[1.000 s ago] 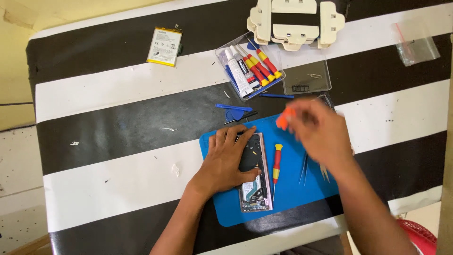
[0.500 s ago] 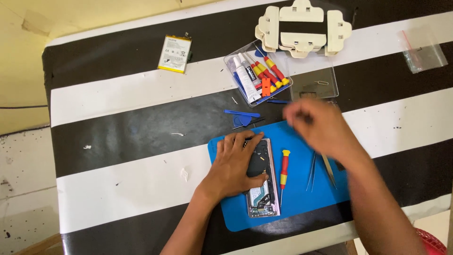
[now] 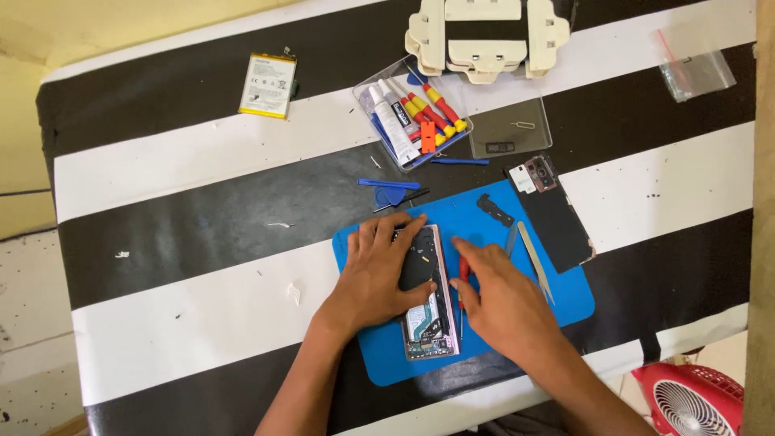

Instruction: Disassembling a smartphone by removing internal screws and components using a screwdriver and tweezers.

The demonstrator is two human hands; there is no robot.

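Observation:
An opened phone (image 3: pixel 430 311) with its insides showing lies on a blue mat (image 3: pixel 565 303). My left hand (image 3: pixel 375 274) lies flat over the phone's upper half and holds it down. My right hand (image 3: pixel 504 303) is just right of the phone. Its thumb and fingertips close on a red-handled screwdriver (image 3: pixel 463 270) that lies on the mat along the phone's edge. The screwdriver's shaft runs down past the thumb.
Tweezers (image 3: pixel 534 260), a small black part (image 3: pixel 494 208) and the black back cover (image 3: pixel 555 216) lie on the mat's right side. Behind are blue pry tools (image 3: pixel 389 185), a clear tool case (image 3: pixel 412 113), a battery (image 3: pixel 268 85) and a white stand (image 3: pixel 484 32). A red fan (image 3: pixel 698 400) stands below the table's edge.
My right hand came down from near the tool case, where an orange piece now lies, to the screwdriver beside the phone. My left hand stayed on the phone.

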